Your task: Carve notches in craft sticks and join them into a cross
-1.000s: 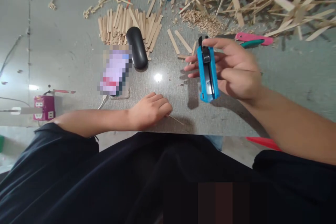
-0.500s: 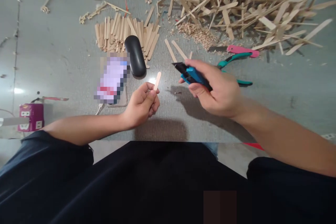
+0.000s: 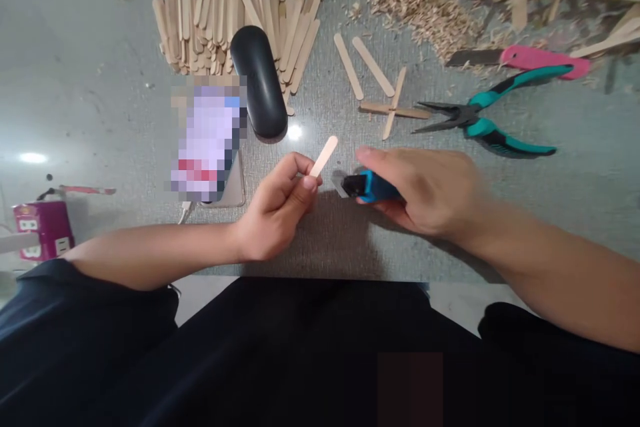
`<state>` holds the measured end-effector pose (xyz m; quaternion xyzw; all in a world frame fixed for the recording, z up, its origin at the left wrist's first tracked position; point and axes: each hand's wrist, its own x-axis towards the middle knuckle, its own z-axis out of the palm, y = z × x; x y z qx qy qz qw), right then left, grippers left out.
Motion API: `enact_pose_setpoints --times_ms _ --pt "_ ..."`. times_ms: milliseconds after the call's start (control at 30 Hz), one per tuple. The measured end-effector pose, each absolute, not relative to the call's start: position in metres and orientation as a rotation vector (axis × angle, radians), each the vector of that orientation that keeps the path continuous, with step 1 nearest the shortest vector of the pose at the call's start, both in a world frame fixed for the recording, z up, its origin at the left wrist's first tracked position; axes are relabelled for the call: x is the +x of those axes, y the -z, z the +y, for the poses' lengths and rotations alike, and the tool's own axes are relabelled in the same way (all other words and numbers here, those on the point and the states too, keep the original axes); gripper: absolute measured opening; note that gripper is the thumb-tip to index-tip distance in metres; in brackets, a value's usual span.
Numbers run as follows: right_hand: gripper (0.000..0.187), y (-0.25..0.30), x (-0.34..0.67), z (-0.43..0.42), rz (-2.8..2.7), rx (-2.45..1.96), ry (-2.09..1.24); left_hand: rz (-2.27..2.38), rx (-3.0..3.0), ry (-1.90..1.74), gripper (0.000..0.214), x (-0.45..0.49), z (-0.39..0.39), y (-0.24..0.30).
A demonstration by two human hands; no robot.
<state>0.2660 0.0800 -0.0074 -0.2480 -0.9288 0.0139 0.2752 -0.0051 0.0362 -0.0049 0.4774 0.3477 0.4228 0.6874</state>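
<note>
My left hand pinches a short wooden craft stick between thumb and fingers, its free end pointing up and to the right. My right hand is closed round a blue utility knife. The knife's short blade tip sticks out to the left, a little right of and below the stick. Both hands hover just above the near edge of the grey table.
A phone and a black case lie left of centre, in front of a row of sticks. Teal pliers, a pink-handled tool, loose sticks and shavings lie to the right. A magenta power strip sits far left.
My left hand picked a stick up from the table edge and raised it. My right hand turned the knife from upright to pointing left and brought it down close to the stick.
</note>
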Motion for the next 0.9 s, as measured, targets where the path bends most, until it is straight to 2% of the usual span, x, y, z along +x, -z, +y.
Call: enact_pose_setpoints --times_ms 367,667,900 --pt "0.054 0.010 0.267 0.069 -2.517 -0.762 -0.115 0.732 1.132 -0.940 0.027 -0.007 0.033 0.004" --pt "0.054 0.010 0.265 0.068 -2.508 -0.775 -0.175 0.768 1.103 -0.866 0.043 -0.009 0.035 0.002" --pt "0.054 0.006 0.263 0.067 -2.557 -0.764 -0.268 0.725 1.088 -0.891 0.040 -0.008 0.037 0.001"
